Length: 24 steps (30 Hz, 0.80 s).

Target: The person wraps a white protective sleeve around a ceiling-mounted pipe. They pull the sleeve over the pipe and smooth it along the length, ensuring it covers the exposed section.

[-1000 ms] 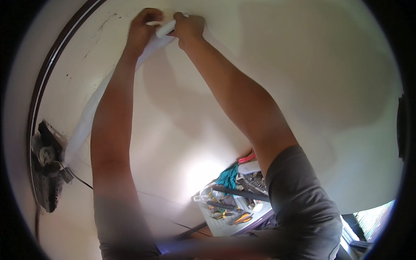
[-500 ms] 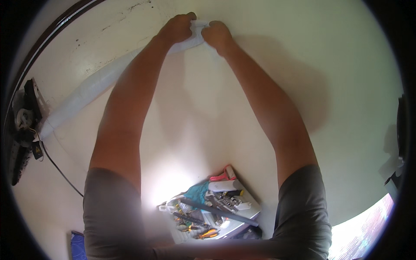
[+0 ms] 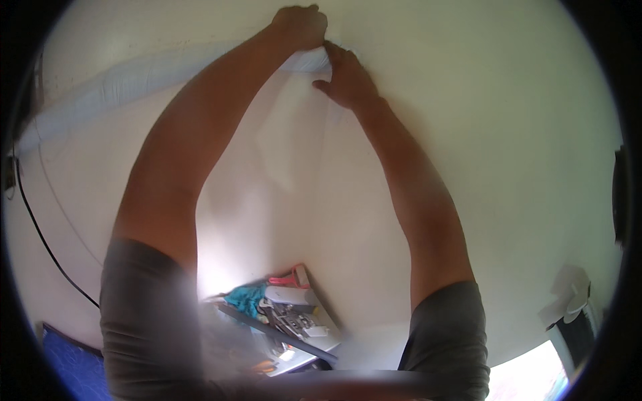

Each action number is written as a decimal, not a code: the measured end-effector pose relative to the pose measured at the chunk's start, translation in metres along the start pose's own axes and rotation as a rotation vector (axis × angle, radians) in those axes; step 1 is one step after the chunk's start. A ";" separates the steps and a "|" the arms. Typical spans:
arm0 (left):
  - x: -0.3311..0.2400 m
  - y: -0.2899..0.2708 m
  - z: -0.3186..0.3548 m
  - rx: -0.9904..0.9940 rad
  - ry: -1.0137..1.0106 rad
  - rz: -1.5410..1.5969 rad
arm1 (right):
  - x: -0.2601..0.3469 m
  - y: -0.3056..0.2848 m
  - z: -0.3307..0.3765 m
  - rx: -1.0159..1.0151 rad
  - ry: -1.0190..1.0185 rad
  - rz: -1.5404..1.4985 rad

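Along the upper wall runs a long tube wrapped in pale white film or tape point(image 3: 144, 77), from the far left to where both my hands are raised. My left hand point(image 3: 301, 28) is closed just above its right end, and what lies inside the curled fingers is hidden. Against that same end my right hand point(image 3: 351, 77) reaches up, thumb spread away and fingers stretched out over the wrapping. Its fingertips come close to my left hand; whether they touch cannot be told.
Below my arms a surface holds a pile of tools point(image 3: 287, 317), a teal cloth point(image 3: 246, 299), a red-handled tool point(image 3: 289, 277) and a long dark bar point(image 3: 277, 334). A black cable point(image 3: 50, 257) hangs at left. A blue patterned panel point(image 3: 73, 364) shows lower left.
My view has shifted, so the tools sit further left. My left hand has risen above the wrapped tube; my right hand has loosened from a closed grip, its thumb now spread.
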State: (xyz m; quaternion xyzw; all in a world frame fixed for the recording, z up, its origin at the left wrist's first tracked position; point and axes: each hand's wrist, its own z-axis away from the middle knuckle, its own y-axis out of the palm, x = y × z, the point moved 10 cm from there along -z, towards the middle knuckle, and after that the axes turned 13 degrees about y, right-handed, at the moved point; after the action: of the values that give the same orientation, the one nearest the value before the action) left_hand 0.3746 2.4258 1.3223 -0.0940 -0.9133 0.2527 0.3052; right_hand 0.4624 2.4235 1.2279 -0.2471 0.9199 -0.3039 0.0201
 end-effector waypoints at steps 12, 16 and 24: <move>-0.039 0.093 0.167 -0.757 -0.524 1.377 | 0.012 0.011 -0.026 -0.047 -0.047 0.078; -0.043 0.135 0.123 -0.968 -0.438 1.951 | 0.007 -0.015 -0.047 0.235 0.006 -0.140; -0.054 0.143 0.108 -0.905 -0.205 2.099 | 0.005 -0.011 -0.100 0.334 0.435 0.084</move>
State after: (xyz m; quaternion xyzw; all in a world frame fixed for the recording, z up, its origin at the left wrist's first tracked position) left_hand 0.3547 2.4867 1.1471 -0.8894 -0.4126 0.0376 -0.1934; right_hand 0.4440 2.4688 1.3164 -0.1309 0.8491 -0.4963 -0.1246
